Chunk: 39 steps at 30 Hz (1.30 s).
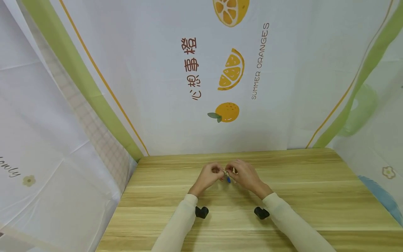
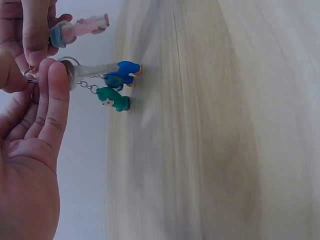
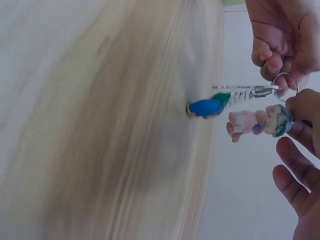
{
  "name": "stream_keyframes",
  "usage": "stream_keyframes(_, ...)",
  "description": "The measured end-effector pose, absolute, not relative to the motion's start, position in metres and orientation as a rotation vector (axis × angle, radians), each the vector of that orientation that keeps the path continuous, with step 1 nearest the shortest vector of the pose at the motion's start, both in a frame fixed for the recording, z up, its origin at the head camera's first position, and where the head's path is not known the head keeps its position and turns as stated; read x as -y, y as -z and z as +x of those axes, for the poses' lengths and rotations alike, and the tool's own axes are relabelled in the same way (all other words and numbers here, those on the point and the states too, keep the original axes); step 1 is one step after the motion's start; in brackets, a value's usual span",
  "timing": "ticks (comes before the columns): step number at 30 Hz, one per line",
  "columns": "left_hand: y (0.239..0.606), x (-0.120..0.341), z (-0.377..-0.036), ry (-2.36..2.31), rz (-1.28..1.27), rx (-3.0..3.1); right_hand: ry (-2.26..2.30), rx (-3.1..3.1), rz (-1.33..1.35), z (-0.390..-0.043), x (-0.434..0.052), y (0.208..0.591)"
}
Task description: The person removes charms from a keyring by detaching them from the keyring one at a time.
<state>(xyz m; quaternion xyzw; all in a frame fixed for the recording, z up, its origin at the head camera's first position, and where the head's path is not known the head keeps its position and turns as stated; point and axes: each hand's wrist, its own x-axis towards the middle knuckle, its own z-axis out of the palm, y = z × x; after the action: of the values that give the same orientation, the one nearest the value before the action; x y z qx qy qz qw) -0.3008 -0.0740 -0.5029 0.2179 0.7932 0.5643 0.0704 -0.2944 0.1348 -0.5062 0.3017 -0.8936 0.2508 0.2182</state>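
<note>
Both hands meet over the wooden tabletop. My left hand [image 1: 207, 178] pinches a metal key ring [image 3: 285, 73] between thumb and fingers. From the ring dangle a blue figurine [image 2: 128, 68] and a green figurine [image 2: 119, 101] on small chains, plus a long, thin silvery piece [image 3: 245, 88] like a key. Opposite it, my right hand [image 1: 247, 175] also pinches at the ring with thumb and index finger. A pink figurine [image 3: 244, 122] with a blue-grey top hangs by the right fingers, its attachment hidden there. The other right fingers are spread.
The wooden table [image 1: 220, 234] reaches back to a white cloth [image 1: 270, 122] printed with oranges, and more cloth hangs at both sides. Two black pieces [image 1: 202, 212] show beside the wrists.
</note>
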Motion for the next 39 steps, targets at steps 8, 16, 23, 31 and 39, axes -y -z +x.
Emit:
stream_keyframes(8, 0.5044, 0.0776, -0.2999, -1.712, 0.629, -2.373, -0.726, 2.493, 0.825, -0.2932, -0.1333, 0.5042)
stream_keyframes(16, 0.5081, 0.0748, -0.2998, -1.694, 0.786, -2.443, -0.801, 2.559, 0.769, -0.2919, -0.1334, 0.5021)
stream_keyframes(23, 0.5097, 0.0731, -0.2997, -1.735, 0.828, -2.474, -0.883, 2.603, 0.737, -0.2911, -0.1330, 0.4996)
stream_keyframes(31, 0.5104, 0.0705, -0.3016, -1.479, 1.065, -2.787, -0.915, 2.629, 0.714, -0.2917, -0.1327, 0.4996)
stream_keyframes(39, 0.5117, 0.0695, -0.3017, -1.376, 1.162, -2.894, -0.956, 2.634, 0.711, -0.2915, -0.1323, 0.5015)
